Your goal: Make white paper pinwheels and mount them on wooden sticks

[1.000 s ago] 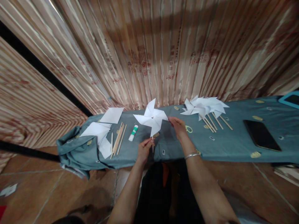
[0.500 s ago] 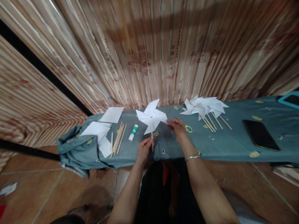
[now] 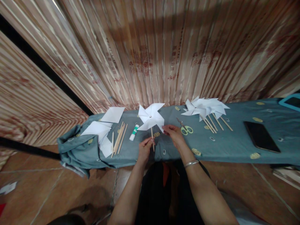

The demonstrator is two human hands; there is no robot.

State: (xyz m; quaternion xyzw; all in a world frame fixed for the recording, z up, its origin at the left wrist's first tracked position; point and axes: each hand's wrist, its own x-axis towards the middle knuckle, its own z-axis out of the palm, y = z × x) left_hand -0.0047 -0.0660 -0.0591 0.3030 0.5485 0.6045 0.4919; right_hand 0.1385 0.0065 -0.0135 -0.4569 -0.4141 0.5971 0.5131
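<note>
Near the glue stick's (image 3: 133, 135) illegible label (image 3: 135, 130), left hand (image 3: 144, 149) pinches a pinwheel's (image 3: 150, 119) stick (image 3: 152, 133), right hand (image 3: 174, 134) its blade (image 3: 160, 122).

Two hands (image 3: 145, 147) (image 3: 175, 135), one held pinwheel (image 3: 152, 119), one glue stick (image 3: 134, 132)

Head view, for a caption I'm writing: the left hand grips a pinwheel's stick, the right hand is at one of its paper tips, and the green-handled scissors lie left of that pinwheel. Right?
Not quite: the head view shows the green-handled scissors right of the held pinwheel. The left hand does grip its stick, and the right hand is at one paper tip.
</note>
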